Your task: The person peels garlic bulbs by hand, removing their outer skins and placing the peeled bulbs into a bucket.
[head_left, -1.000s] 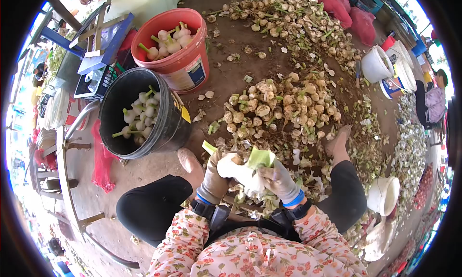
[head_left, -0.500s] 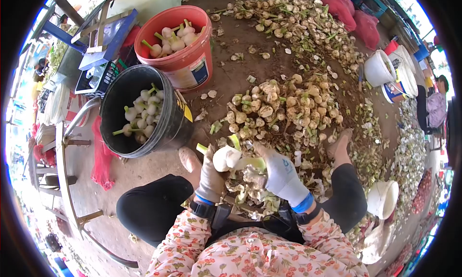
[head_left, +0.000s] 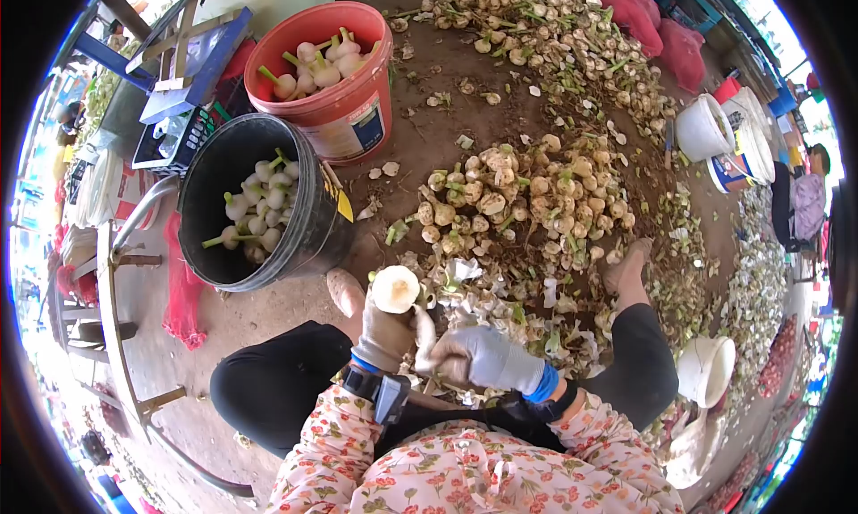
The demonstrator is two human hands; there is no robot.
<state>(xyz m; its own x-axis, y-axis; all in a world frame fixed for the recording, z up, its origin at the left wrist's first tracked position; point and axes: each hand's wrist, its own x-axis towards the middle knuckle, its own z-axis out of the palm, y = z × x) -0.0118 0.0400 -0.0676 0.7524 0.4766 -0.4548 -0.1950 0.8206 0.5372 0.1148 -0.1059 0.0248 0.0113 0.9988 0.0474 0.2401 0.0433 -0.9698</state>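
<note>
My left hand (head_left: 384, 340), in a pale work glove, is wrapped round a peeled garlic bulb (head_left: 395, 289). The bulb's round white face is turned up towards me. Close by on the right, my gloved right hand (head_left: 492, 358) has its fingers curled in. A pale strip (head_left: 426, 331) lies between the two hands; blur hides whether it is garlic skin and whether my right fingers grip it. Beyond my hands a pile of unpeeled garlic bulbs (head_left: 572, 192) rests on the ground, with loose garlic skins (head_left: 559, 322) scattered in front of it.
A black bucket (head_left: 317, 237) and a red bucket (head_left: 344, 116), both holding peeled bulbs, stand at left. A larger garlic heap (head_left: 572, 40) lies farther back. White buckets (head_left: 704, 128) and a person (head_left: 809, 197) are at right. A metal frame (head_left: 112, 326) stands at far left.
The bulb has turned so its round face points up, and the leafy skin and stem have left it. My right hand has moved left and nearer my body, its fingers now curled.
</note>
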